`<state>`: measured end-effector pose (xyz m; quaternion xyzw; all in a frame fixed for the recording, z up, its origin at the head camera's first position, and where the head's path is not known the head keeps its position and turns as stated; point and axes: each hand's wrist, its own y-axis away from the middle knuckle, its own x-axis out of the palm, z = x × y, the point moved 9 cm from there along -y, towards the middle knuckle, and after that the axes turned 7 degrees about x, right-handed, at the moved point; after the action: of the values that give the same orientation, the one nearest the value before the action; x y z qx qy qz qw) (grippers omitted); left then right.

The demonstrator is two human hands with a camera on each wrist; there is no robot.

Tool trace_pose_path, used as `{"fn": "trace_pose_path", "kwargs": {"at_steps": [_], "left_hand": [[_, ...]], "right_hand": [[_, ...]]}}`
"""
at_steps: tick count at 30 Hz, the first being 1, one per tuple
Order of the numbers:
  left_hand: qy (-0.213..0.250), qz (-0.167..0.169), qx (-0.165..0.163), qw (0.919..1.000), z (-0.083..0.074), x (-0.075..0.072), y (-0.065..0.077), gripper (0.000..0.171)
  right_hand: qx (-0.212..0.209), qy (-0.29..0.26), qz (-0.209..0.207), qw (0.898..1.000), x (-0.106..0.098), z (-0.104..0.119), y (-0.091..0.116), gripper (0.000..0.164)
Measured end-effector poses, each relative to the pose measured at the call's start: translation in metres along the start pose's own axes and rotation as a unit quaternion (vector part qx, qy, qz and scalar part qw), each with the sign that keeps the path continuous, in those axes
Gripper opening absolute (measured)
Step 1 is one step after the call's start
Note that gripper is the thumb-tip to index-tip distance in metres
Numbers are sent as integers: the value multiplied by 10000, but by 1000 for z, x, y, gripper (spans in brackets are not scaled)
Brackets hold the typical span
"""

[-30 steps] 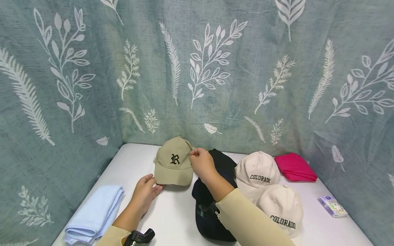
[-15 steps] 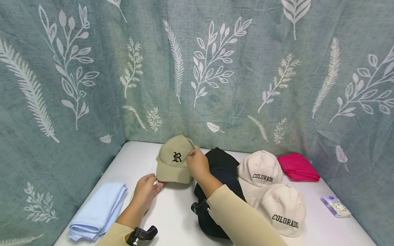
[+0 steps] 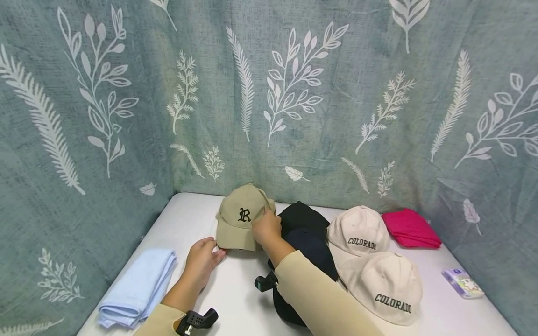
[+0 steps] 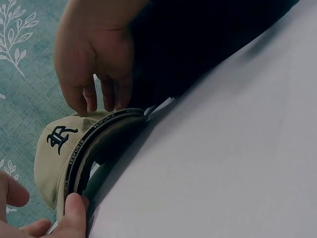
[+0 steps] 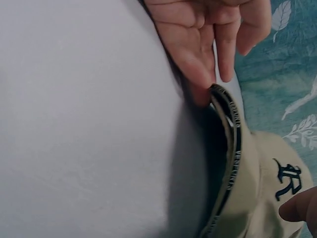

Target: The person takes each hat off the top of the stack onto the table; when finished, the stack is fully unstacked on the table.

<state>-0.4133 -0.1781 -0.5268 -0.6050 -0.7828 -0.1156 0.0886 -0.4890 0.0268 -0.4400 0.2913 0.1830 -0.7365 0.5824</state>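
Observation:
A khaki baseball cap (image 3: 237, 205) with a black letter R stands at the back of the white table, its brim toward me. My left hand (image 3: 201, 263) pinches the left corner of its brim. In the right wrist view, those fingers (image 5: 198, 69) lie on either side of the brim's edge. My right hand (image 3: 267, 231) touches the cap's right side, where crown and brim meet. Its fingertips reach the cap in the left wrist view; whether they grip fabric is hidden. Lettered tape runs under the brim.
To the right lie a black cap (image 3: 296, 217) and a navy cap (image 3: 308, 254), overlapping. Beyond are two cream COLORADO caps (image 3: 359, 228), a folded red cloth (image 3: 412, 228) and a small purple packet (image 3: 462, 283). A folded blue cloth (image 3: 138, 284) lies at left.
My right hand has moved from the crown's right edge down and left toward the brim. The left hand stays at the brim corner. The head view has shifted slightly.

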Motion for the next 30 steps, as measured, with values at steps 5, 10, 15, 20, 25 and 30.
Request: {"fn": "trace_pose_path", "kwargs": {"at_steps": [5, 10, 15, 20, 25, 30], "left_hand": [[-15, 4, 14, 10000, 1, 2, -1, 53], [20, 98, 35, 9999, 1, 4, -3, 54], [-51, 97, 37, 9999, -1, 2, -1, 54], [-139, 135, 17, 9998, 2, 2, -1, 55], [-212, 123, 28, 9997, 3, 1, -1, 55], [-281, 148, 43, 9995, 2, 1, -1, 55]], "right_hand": [[53, -1, 38, 10000, 5, -8, -4, 53], [113, 57, 161, 9998, 12, -14, -10, 57], [92, -17, 143, 9999, 20, -16, -11, 53], [172, -114, 104, 9997, 25, -21, -9, 58], [205, -142, 176, 9995, 27, -23, -6, 59], [191, -196, 241, 9993, 28, -24, -6, 53]]}}
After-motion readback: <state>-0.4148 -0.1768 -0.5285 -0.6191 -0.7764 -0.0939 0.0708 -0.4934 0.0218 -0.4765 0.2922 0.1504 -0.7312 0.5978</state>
